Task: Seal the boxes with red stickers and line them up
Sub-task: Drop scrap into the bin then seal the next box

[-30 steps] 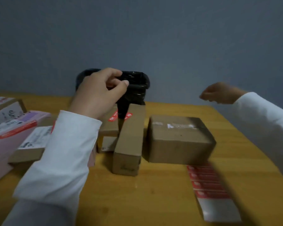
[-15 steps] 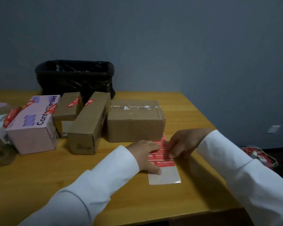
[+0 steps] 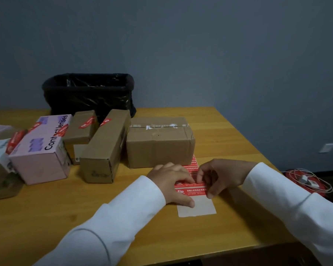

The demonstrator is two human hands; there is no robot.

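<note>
The unsealed brown box (image 3: 160, 143) stands just behind your hands. The sticker sheet (image 3: 195, 196) runs away from you; your left hand (image 3: 171, 182) presses it flat, your right hand (image 3: 219, 175) pinches a red sticker (image 3: 197, 184) at its right end.

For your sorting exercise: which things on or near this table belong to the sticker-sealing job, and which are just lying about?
Part of the job:
sticker sheet, pressed down by the left hand while the right hand pinches a sticker
unstickered brown box
long brown box, small brown box and pink box, each with red stickers

Lying about:
black bin
cables beside the table
</note>
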